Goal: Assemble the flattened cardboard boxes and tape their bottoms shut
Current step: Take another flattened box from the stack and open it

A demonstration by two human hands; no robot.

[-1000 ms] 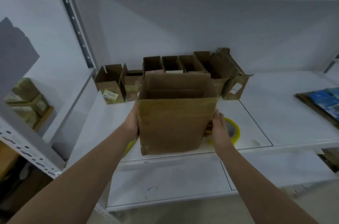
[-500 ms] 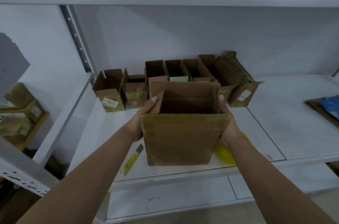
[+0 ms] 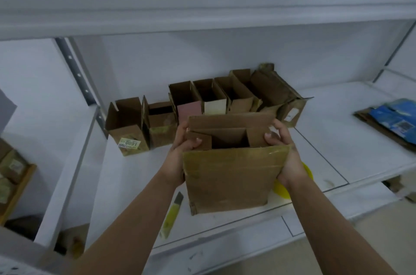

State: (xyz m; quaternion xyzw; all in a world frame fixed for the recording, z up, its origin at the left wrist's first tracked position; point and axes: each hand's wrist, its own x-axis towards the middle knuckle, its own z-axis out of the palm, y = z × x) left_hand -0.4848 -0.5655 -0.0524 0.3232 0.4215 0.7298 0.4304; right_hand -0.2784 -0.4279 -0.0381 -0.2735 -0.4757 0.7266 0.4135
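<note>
**A:** Where does the box stand?

**B:** The brown cardboard box with glossy tape along its near flap [image 3: 229, 175] is upright between your hands, at the front edge of the white metal shelf [image 3: 337, 139]; whether it touches the shelf you cannot tell. Its open end faces up, its long axis runs left to right across you, and the two short end flaps are tipped inward over the opening.

**A:** And your hands?

**B:** Your left hand [image 3: 180, 155] grips the left end, thumb curled onto the left flap. Your right hand [image 3: 284, 153] grips the right end, fingers [image 3: 270, 137] hooked over the right flap. Both are clamped on the box and equally near.

**A:** So the next move?

**B:** Likely pressing those end flaps down flat, then folding the long flaps over them. The tape step looks not yet begun on this end.

**A:** What lies around?

**B:** A yellow utility knife [image 3: 172, 214] just left of the box, a yellow tape roll [image 3: 290, 184] partly hidden under your right wrist, and a row of open cardboard boxes [image 3: 202, 103] behind.
</note>
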